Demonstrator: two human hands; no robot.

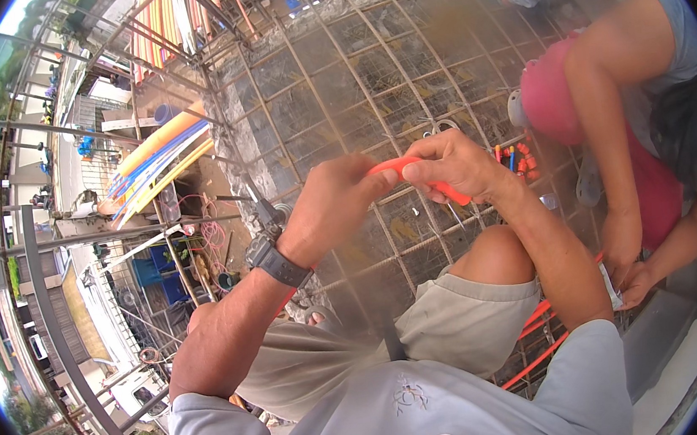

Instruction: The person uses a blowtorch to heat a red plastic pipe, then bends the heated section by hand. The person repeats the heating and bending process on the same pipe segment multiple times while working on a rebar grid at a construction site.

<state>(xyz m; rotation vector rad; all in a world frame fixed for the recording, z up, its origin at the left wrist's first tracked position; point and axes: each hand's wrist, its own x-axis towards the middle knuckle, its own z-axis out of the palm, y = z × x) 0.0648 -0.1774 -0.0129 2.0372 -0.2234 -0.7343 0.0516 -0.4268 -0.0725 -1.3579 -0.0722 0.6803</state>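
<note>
I am squatting on a grid of steel rebar mesh [369,88], my knees bare below khaki shorts [452,317]. Both my hands meet in front of me over the mesh, and between them runs one short orange tube [421,178] — it slants from upper left to lower right. My left hand [338,201] has its fingers pressed together around the tube's upper end, thumb on top; a dark watch [278,263] sits on that wrist. My right hand [453,164] pinches the same tube from above, fingers curled over it, and the lower end sticks out beneath my palm.

I see no readable labels or signs. The nearest packaged thing is a small white packet [611,287] held by a second person crouched at my right, in a pink top [557,102]; their two hands close on it just beside my right elbow. Near that person's knee lies a little cluster of coloured fittings [516,157] on the mesh, red and orange with a bit of blue; I cannot count them.

Past the slab edge to my left, a bundle of long pipes [159,157] lies slanting — orange, blue and yellow. A few more orange conduits [536,342] run under my right arm; I make out about three.
</note>
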